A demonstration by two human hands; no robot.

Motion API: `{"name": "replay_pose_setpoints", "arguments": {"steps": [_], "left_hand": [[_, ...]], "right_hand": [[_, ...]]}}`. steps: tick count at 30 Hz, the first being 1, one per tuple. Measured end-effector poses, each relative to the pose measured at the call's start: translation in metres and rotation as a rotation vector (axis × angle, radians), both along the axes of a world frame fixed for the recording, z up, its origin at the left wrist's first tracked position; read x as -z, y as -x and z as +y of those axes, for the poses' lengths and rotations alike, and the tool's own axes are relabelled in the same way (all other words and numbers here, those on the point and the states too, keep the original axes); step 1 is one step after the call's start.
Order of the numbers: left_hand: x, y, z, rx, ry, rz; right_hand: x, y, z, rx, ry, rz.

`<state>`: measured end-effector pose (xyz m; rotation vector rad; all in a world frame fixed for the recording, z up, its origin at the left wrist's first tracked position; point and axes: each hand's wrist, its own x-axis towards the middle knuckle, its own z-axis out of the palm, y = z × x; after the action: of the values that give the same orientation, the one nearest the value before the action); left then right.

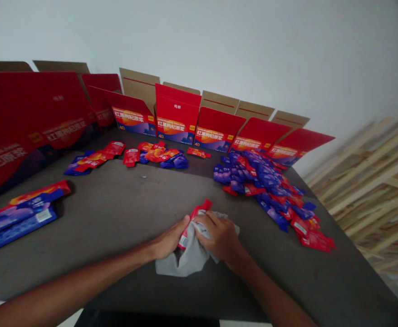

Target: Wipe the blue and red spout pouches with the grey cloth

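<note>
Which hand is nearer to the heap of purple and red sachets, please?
The right hand is nearer, just below and left of the sachet heap; the left hand lies farther left.

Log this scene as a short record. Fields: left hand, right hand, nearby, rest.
left hand: the left hand grasps the red sachet at its lower edge, with cloth around it
right hand: the right hand clasps the grey cloth against the sachet
nearby: a heap of purple and red sachets to the right; a smaller group of sachets ahead
rest: opened red cartons stand along the far edge of the dark grey table; folded blue-and-red cartons lie at the left; a wooden slat frame stands at the right
</note>
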<state>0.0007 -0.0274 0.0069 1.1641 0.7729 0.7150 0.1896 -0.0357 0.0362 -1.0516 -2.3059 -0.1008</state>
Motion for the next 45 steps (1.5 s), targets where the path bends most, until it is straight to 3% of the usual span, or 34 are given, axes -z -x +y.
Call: {"name": "replay_pose_setpoints", "arguments": {"steps": [5, 15, 21, 26, 35, 45], "left_hand": [[-0.001, 0.001, -0.001, 0.065, -0.002, -0.04], [-0.002, 0.001, 0.002, 0.066, 0.064, -0.135], [-0.011, 0.002, -0.001, 0.032, -0.049, -0.04], [-0.011, 0.004, -0.001, 0.085, -0.018, -0.003], [-0.001, -0.005, 0.003, 0.032, 0.122, -0.137], [-0.003, -0.001, 0.004, -0.107, -0.07, 0.038]], "right_hand": [[-0.005, -0.008, 0.008, 0.118, 0.021, 0.086], [0.006, 0.006, -0.008, -0.199, 0.021, -0.158], [0.0, 0.002, -0.004, -0.015, 0.007, -0.034], [-0.006, -0.002, 0.002, 0.094, 0.021, 0.06], [0.003, 0.004, -0.006, -0.224, 0.043, -0.214], [-0.007, -0.013, 0.01, 0.195, 0.051, 0.025]]}}
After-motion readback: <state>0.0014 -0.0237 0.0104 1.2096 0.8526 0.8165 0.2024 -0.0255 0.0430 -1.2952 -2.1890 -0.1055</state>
